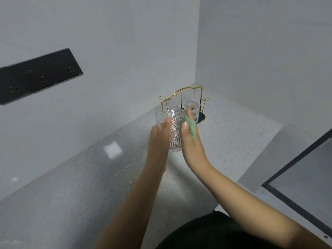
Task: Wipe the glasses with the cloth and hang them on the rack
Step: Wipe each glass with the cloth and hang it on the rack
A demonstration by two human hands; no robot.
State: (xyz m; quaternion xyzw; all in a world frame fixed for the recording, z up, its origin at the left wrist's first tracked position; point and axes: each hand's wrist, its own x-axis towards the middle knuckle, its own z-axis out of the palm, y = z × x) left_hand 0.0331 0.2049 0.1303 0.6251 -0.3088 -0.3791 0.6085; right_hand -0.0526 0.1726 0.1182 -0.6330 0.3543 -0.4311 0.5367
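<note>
I hold a clear embossed glass [173,130] upright in the air above the counter. My left hand [159,139] grips its left side, thumb on the front. My right hand [191,141] presses a green cloth [190,126] against the glass's right side. Behind the glass, in the corner, stands a gold wire rack [186,97] on a dark base. An upside-down glass [191,109] hangs on it at the right, and a second glass [173,108] shows at its left, partly hidden by the held one. Another clear glass [128,177] lies on the counter below my left forearm.
A speckled grey counter [80,191] runs to the corner of two white walls. A black socket panel [39,76] is on the left wall. A dark-framed sink or hob edge [294,177] lies at the right. Dark clothing [206,232] is at the bottom.
</note>
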